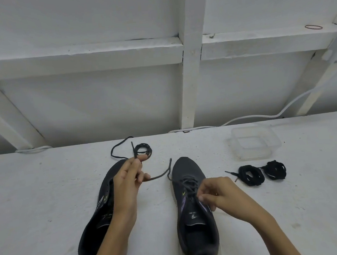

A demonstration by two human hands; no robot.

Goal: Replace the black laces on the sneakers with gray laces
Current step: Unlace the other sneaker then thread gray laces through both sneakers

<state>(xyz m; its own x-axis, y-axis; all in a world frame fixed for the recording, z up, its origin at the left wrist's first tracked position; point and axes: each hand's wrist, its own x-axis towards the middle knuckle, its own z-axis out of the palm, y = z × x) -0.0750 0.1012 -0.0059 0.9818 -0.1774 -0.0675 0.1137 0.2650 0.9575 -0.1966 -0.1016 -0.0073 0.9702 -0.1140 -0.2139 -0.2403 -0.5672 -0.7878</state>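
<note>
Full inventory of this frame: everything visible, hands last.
left sneaker: 1, dark grey, on table, partly under left forearm
right sneaker: 1, dark grey with purple trim, on table, lace in its eyelets
dark lace: 1, coiled end beyond left sneaker's toe
lace bundles: 2, black, on table right of right sneaker
plastic container: 1, clear, behind the bundles
cable: 1, white, along table's back edge
rubber band: 1, reddish, ledge upper right
table: 1, white
left hand: pinches dark lace
right hand: pinches right sneaker's lace
</note>
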